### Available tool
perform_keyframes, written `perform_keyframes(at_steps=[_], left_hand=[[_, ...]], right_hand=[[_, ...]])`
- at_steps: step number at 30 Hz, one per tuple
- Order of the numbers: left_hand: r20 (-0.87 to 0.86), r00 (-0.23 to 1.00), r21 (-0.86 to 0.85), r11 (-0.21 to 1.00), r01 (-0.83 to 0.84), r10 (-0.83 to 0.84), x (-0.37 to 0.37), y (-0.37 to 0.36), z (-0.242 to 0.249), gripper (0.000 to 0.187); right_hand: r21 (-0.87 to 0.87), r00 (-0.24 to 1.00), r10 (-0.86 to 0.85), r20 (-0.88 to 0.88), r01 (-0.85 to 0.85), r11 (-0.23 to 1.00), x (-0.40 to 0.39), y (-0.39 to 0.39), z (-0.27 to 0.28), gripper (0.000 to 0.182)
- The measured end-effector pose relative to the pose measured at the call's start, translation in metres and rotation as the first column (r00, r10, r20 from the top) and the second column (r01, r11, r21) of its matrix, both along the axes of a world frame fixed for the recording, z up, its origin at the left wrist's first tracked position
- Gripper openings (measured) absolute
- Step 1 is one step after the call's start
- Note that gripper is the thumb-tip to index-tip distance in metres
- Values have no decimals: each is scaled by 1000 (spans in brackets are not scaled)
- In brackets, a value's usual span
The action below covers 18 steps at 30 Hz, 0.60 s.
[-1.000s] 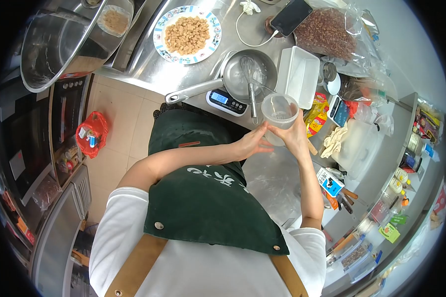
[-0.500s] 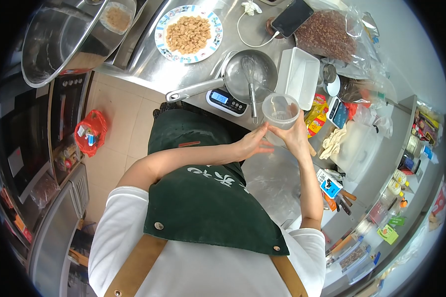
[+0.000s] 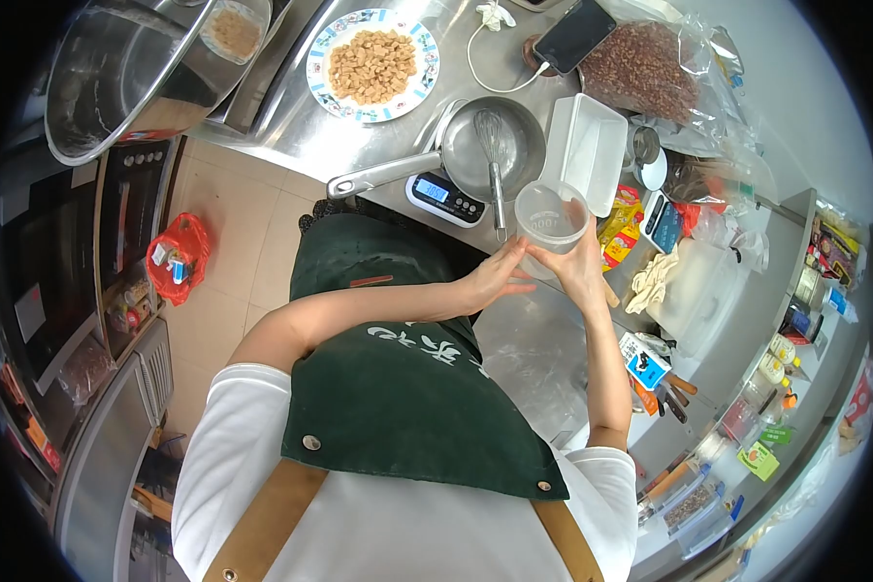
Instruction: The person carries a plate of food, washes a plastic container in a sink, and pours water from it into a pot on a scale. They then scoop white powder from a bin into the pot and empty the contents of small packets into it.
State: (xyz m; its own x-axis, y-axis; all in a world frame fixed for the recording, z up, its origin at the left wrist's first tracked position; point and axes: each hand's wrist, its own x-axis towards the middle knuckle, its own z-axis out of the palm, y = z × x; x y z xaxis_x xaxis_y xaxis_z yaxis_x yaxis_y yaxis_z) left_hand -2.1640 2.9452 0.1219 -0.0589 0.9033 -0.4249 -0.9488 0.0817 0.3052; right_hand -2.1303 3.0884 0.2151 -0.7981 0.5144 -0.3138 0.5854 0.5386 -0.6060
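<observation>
Between my hands is a clear plastic measuring cup (image 3: pixel 551 210), its mouth facing up toward me and faint printed marks on its wall. My right hand (image 3: pixel 577 270) wraps round its right and near side. From the left, my left hand (image 3: pixel 495 279) grips the near side with thumb and fingertips; the cup partly hides where they touch. Just beyond the cup, a steel saucepan (image 3: pixel 466 165) sits on a digital kitchen scale (image 3: pixel 443 200) with a lit display. A wire whisk (image 3: pixel 493 155) leans in the pan, its handle over the rim beside the cup.
A patterned plate (image 3: pixel 318 73) of light brown pieces lies on the steel counter, near a large steel bowl (image 3: pixel 87 136). A white rectangular container (image 3: pixel 592 145), a phone (image 3: pixel 574 39) on a cable, and a bag of reddish-brown granules (image 3: pixel 640 73) stand right of the pan.
The cup has turned or tilted slightly, so its printed marks show more clearly. Both hands keep their grip. The whole view has shifted a little.
</observation>
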Motion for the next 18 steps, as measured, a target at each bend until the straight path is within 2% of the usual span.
perform_keyframes(at_steps=[7, 13, 18], left_hand=[[17, 1000, -2, 1000, -11, 11, 0, 0, 0, 77], [93, 996, 7, 1000, -8, 7, 2, 2, -7, 77], [143, 990, -20, 1000, -14, 16, 4, 3, -7, 75]], right_hand=[[1, 1000, 4, 6, -4, 1000, -4, -2, 4, 92], [-21, 1000, 5, 10, -5, 1000, -9, -1, 4, 89], [24, 999, 24, 41, -25, 999, -10, -1, 5, 87]])
